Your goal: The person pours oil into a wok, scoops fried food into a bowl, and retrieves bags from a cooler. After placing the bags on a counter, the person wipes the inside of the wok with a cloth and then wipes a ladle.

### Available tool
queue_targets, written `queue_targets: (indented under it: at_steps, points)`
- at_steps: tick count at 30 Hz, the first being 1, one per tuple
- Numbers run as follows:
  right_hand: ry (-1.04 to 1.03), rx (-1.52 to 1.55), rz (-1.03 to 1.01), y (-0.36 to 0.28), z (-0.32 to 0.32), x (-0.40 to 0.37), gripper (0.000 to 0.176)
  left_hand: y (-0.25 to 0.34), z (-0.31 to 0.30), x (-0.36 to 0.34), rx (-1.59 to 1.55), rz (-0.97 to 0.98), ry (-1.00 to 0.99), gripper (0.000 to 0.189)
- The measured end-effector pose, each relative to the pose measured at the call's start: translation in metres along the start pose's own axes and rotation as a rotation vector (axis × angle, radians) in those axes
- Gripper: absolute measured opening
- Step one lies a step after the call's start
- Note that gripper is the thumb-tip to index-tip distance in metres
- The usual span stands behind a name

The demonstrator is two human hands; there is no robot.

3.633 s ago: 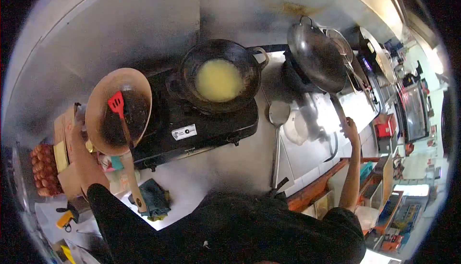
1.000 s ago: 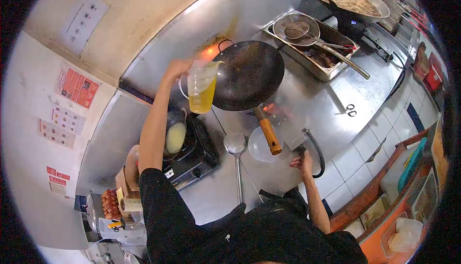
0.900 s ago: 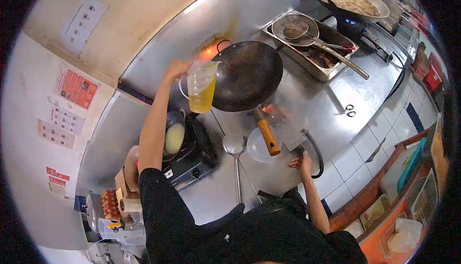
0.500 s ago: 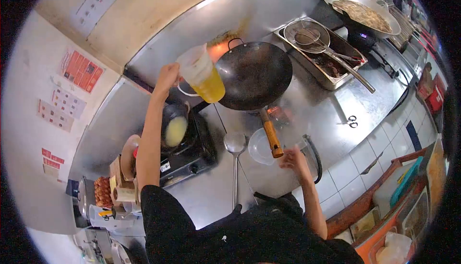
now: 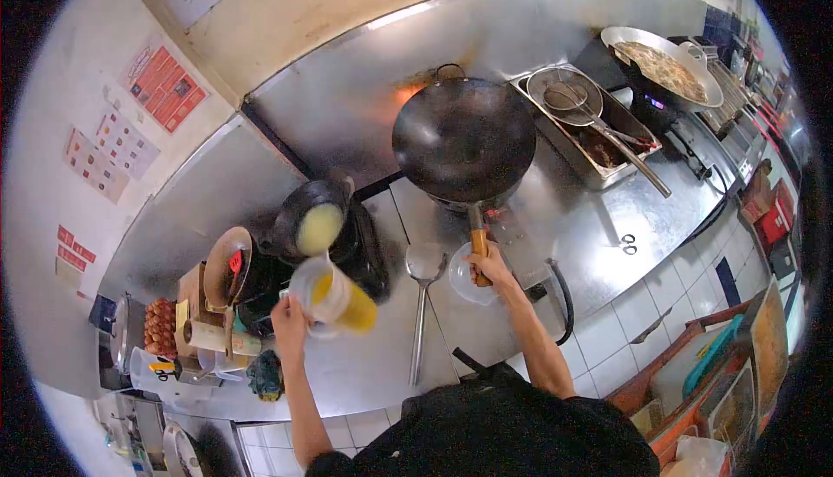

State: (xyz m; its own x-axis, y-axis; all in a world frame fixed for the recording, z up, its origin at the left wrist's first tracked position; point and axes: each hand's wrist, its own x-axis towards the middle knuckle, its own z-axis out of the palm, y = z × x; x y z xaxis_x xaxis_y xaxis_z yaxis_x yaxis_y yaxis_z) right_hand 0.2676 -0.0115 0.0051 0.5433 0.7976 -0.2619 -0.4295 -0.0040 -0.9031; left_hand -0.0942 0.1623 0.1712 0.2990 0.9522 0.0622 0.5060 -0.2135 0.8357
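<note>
My left hand (image 5: 290,322) grips a clear plastic jug (image 5: 314,293), tilted, with yellow liquid in its lower part. It hangs above the steel counter, in front of a small black pan (image 5: 291,208) that holds a pale yellow round (image 5: 319,229). My right hand (image 5: 491,267) is closed around the wooden handle (image 5: 479,241) of a large dark wok (image 5: 464,143). The wok sits on a burner with a flame glow behind it, and its inside looks bare and slightly shiny. Beneath my right hand is a clear plastic bowl or lid (image 5: 464,282).
A long-handled ladle (image 5: 420,321) lies between the stoves. Right of the wok, strainers (image 5: 566,95) rest over a steel tray (image 5: 599,173); beyond is a pan of bubbling oil (image 5: 664,69). Scissors (image 5: 627,244) lie on the counter. A tray of eggs (image 5: 160,325) stands far left.
The jug in my left hand has come down and back from beside the wok. My right hand, apart from the wok's handle before, is now closed on it. The view has shifted.
</note>
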Motion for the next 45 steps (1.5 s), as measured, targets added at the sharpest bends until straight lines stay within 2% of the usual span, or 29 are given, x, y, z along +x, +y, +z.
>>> queue_targets:
  at_steps: [2,4,5,7,11,13,16,19,20,23,24,25,28,31,32,34,35,37,38,39,41,43,45]
  points:
    - [0.008,-0.001,-0.018,0.017,0.000,0.010,0.022,-0.072,-0.015,-0.019,0.080,-0.070,0.120,0.032]
    - [-0.057,0.037,-0.096,0.026,-0.006,0.010,0.024,-0.110,-0.024,-0.045,0.016,-0.134,0.152,0.032]
    - [-0.049,0.022,-0.097,0.026,-0.009,0.006,0.024,-0.122,-0.024,-0.059,0.001,-0.139,0.145,0.032]
    - [-0.120,0.077,-0.007,0.016,-0.008,-0.002,0.023,-0.140,-0.023,-0.083,0.034,-0.202,0.359,0.039]
    - [-0.144,0.138,0.104,-0.022,-0.003,-0.036,0.023,-0.194,-0.033,-0.101,-0.117,-0.259,0.334,0.045]
    - [-0.128,0.197,0.229,-0.037,0.003,-0.053,0.022,-0.211,-0.035,-0.109,-0.178,-0.206,0.439,0.044]
    - [-0.194,0.257,0.232,-0.060,-0.001,-0.066,0.021,-0.235,-0.039,-0.110,-0.295,-0.327,0.442,0.045]
    - [-0.199,0.331,0.294,-0.102,0.014,-0.082,0.023,-0.229,-0.039,-0.111,-0.252,-0.265,0.511,0.046]
    - [-0.262,0.399,0.328,-0.116,0.022,-0.083,0.023,-0.230,-0.039,-0.111,-0.259,-0.279,0.504,0.046]
    - [-0.137,0.282,0.333,-0.139,0.022,-0.081,0.018,-0.230,-0.044,-0.103,-0.255,-0.283,0.487,0.049]
    - [-0.252,0.323,0.336,-0.143,0.021,-0.077,0.015,-0.227,-0.045,-0.100,-0.218,-0.284,0.479,0.050]
    - [-0.244,0.321,0.338,-0.146,0.021,-0.076,0.015,-0.227,-0.046,-0.099,-0.181,-0.284,0.472,0.051]
    - [-0.048,0.007,0.366,-0.154,0.032,-0.079,0.015,-0.242,-0.044,-0.098,-0.294,-0.278,0.475,0.054]
    - [0.009,-0.163,0.309,-0.141,0.023,-0.074,0.018,-0.185,-0.054,-0.102,-0.325,-0.403,0.421,0.050]
    - [0.013,-0.150,0.322,-0.134,0.019,-0.074,0.018,-0.197,-0.055,-0.103,-0.308,-0.407,0.414,0.050]
    - [0.015,-0.208,0.239,-0.121,0.012,-0.072,0.018,-0.229,-0.056,-0.104,0.054,-0.377,0.449,0.043]
    - [0.026,-0.191,0.252,-0.116,0.009,-0.072,0.018,-0.210,-0.052,-0.108,0.073,-0.375,0.434,0.043]
    - [0.013,-0.186,0.268,-0.107,0.006,-0.067,0.017,-0.162,-0.040,-0.108,0.379,-0.103,0.906,0.038]
    - [0.023,-0.166,0.275,-0.100,0.001,-0.062,0.017,-0.146,-0.037,-0.109,0.349,-0.033,0.956,0.035]
    - [0.039,-0.173,0.221,-0.089,-0.006,-0.056,0.017,-0.134,-0.025,-0.109,0.364,-0.021,0.941,0.035]
    - [0.053,-0.164,0.171,-0.073,-0.012,-0.051,0.017,-0.114,0.005,-0.105,0.037,0.087,0.861,0.029]
    - [0.073,-0.153,0.198,-0.063,-0.009,-0.046,0.022,-0.109,0.049,-0.098,-0.095,0.192,0.443,0.023]
    - [0.075,-0.109,0.181,-0.064,0.003,-0.048,0.022,-0.107,0.108,-0.092,-0.078,0.032,-0.069,0.020]
